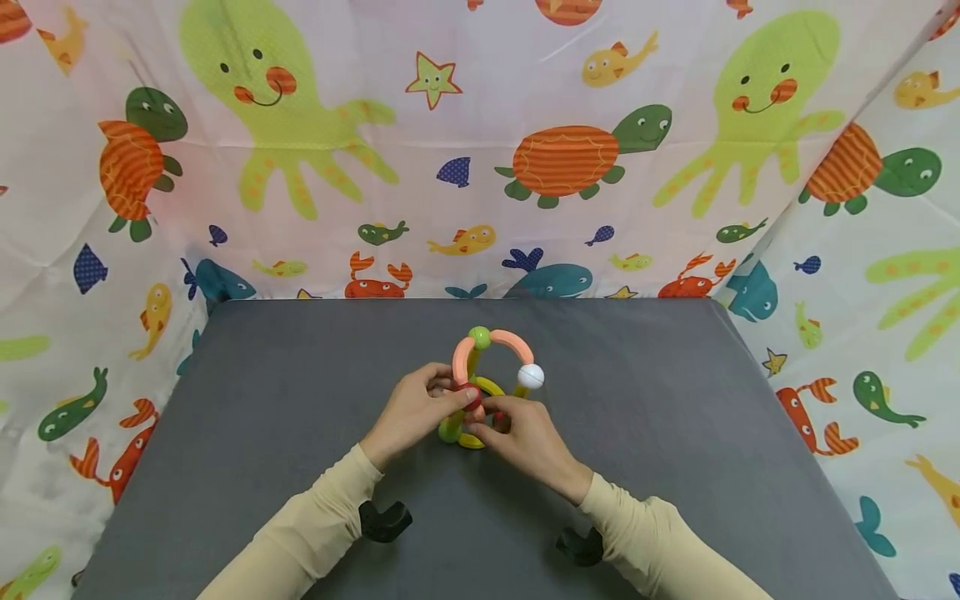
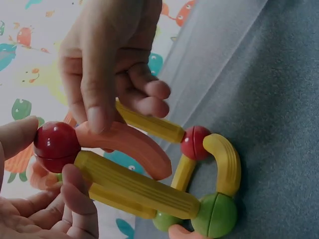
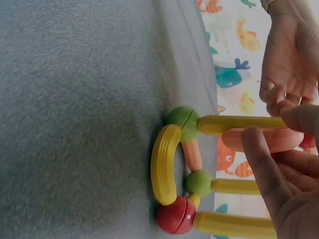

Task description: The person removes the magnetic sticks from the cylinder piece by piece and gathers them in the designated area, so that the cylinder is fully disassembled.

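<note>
A toy frame of balls and rods, likely magnetic, stands on the grey table. My left hand (image 1: 416,412) pinches a red ball (image 2: 57,147) at an upper corner between thumb and fingers. A curved salmon rod (image 2: 132,142) meets that ball, its other end free; my right hand (image 1: 532,442) pinches this rod. From the same ball a straight yellow rod (image 2: 144,189) runs down to a green ball (image 2: 214,215). At the top, two curved salmon rods (image 1: 513,343) join a green ball (image 1: 480,337), one reaching a white ball (image 1: 531,377).
The base has a curved yellow rod (image 3: 165,164) between a green ball (image 3: 183,123) and a lower red ball (image 3: 176,215). Grey cloth (image 1: 300,433) covers the table. A curtain printed with sea animals (image 1: 566,162) rises behind and at the sides. A black band piece (image 1: 385,521) sits at the left wrist.
</note>
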